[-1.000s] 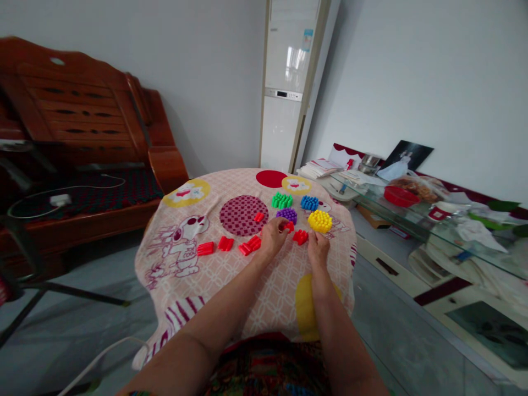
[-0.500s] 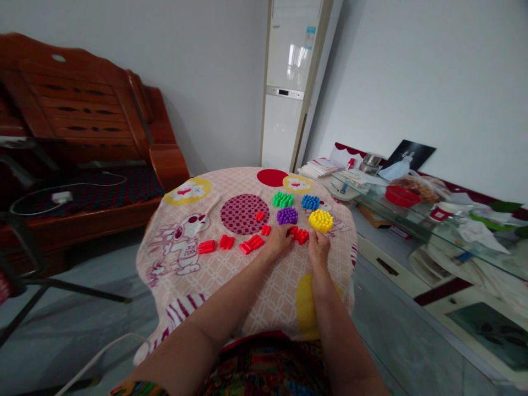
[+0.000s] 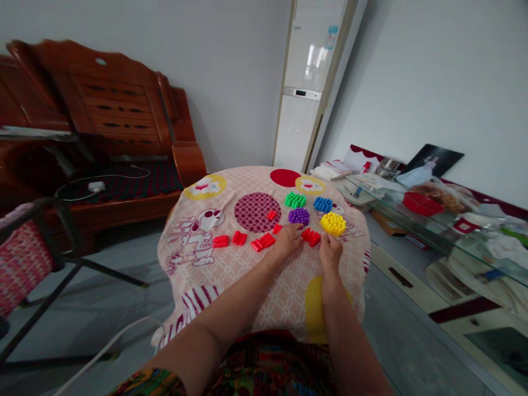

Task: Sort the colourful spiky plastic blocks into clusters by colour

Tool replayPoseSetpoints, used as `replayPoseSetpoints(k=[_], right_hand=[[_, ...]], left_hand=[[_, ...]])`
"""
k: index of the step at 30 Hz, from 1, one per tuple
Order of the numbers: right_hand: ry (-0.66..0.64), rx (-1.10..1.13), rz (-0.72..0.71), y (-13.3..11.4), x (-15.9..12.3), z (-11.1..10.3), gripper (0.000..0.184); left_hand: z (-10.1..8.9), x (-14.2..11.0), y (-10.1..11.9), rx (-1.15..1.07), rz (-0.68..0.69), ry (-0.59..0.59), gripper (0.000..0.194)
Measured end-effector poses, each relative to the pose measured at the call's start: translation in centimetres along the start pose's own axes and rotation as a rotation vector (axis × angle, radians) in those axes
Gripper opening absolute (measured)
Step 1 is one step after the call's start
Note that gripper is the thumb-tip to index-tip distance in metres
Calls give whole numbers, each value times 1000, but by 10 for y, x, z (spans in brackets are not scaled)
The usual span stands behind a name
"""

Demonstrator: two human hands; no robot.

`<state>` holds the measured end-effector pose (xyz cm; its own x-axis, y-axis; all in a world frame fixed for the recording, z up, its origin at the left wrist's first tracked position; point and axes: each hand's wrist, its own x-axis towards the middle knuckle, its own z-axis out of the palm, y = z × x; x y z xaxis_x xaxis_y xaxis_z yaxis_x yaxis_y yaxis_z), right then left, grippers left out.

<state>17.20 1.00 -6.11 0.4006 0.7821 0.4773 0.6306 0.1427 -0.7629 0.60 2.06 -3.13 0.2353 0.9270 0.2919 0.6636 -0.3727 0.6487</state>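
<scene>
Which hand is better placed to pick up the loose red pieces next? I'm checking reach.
Probably the left hand: the loose red pieces lie just to its left, while the right hand rests beside the yellow cluster.

I can read no text here; the label (image 3: 330, 37) on the air conditioner (image 3: 310, 82) is too small.

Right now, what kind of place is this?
Most likely a home living room: a carved wooden sofa, a floor-standing air conditioner in the corner, and a glass-topped cabinet cluttered with household items.
</scene>
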Motion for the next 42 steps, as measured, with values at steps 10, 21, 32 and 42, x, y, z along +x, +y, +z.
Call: replayPoseSetpoints(k=[10, 21, 32, 42], right_hand=[[13, 1, -9, -3, -1, 0, 35], [17, 31, 1, -4, -2, 1, 37], [17, 29, -46, 2, -4, 1, 38], [18, 26, -15, -6, -4, -2, 37]], left_hand=[[-106, -26, -33, 575, -272, -286, 34], [-113, -21, -22, 433, -175, -163, 16], [-23, 6, 21, 229, 378, -173, 26], [-9, 0, 26, 271, 370, -177, 23]])
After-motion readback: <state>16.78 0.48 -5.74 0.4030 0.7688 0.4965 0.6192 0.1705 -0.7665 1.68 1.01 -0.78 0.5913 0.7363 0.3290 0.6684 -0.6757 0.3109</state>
